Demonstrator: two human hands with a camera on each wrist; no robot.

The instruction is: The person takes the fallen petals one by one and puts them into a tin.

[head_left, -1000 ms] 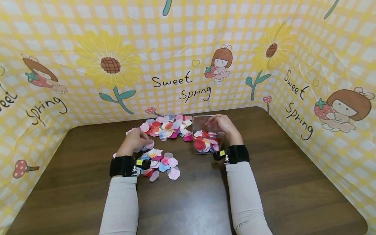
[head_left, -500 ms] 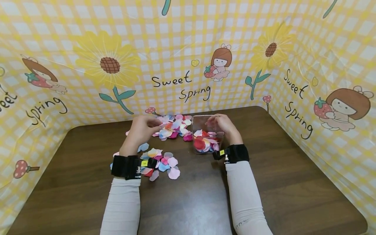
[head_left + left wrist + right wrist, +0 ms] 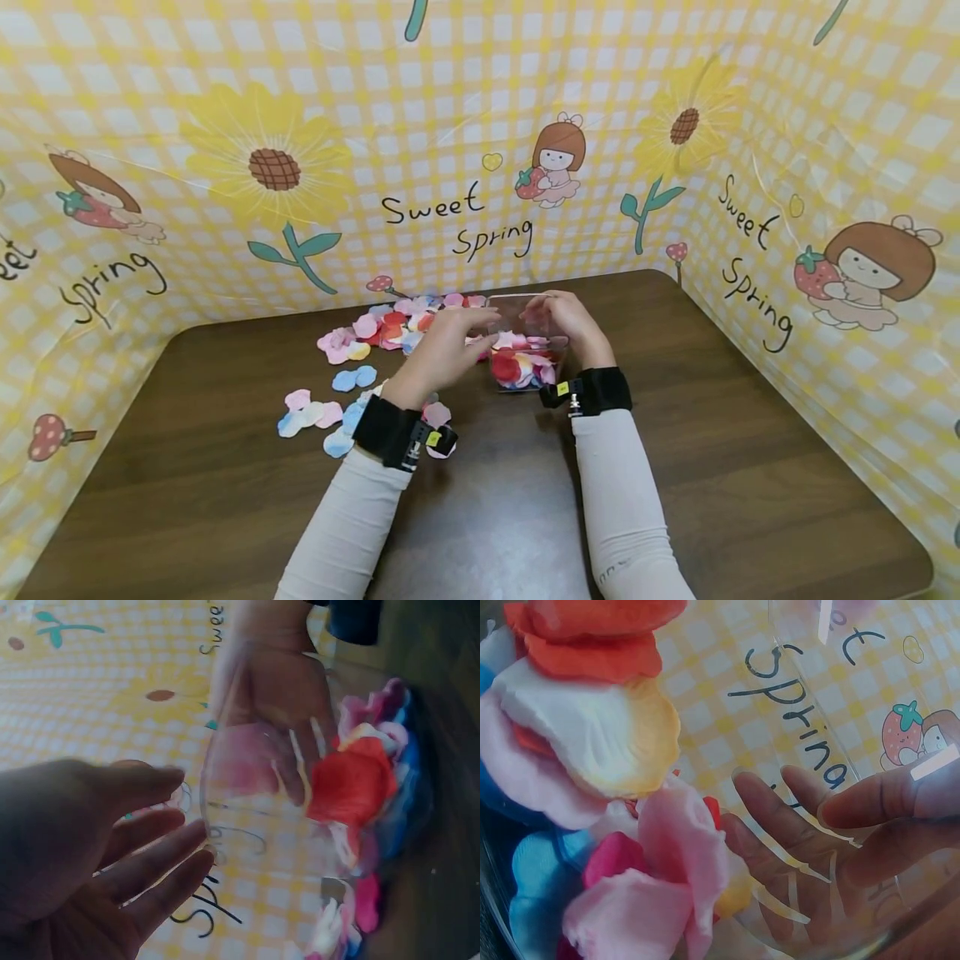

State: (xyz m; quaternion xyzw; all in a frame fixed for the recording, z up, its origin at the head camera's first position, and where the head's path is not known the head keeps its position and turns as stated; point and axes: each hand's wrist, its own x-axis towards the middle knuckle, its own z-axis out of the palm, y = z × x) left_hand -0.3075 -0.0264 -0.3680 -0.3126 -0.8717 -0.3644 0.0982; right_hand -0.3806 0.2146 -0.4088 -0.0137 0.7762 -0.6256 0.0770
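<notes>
A clear plastic box (image 3: pixel 525 375), partly filled with red, pink, white and blue fabric petals (image 3: pixel 517 367), stands on the table. At its left side is my left hand (image 3: pixel 450 346), fingers spread and straight near the rim; in the left wrist view the left hand (image 3: pixel 112 840) holds nothing. A blurred pink petal (image 3: pixel 251 761) shows beyond its fingertips, overlapping the box. My right hand (image 3: pixel 573 325) holds the box at its back right corner, its fingers bent along the wall. Through the clear plastic, the right hand (image 3: pixel 795 862) shows in the right wrist view.
A heap of loose petals (image 3: pixel 390 329) lies behind and left of the box. More scattered petals (image 3: pixel 303 412) lie nearer on the left, partly hidden by my left forearm. A yellow checked cloth (image 3: pixel 337 125) hangs round the brown table (image 3: pixel 712 458).
My left hand has moved right, from the petals on the left over the back heap to the box, and its fingers have opened. My right hand has stayed at the box.
</notes>
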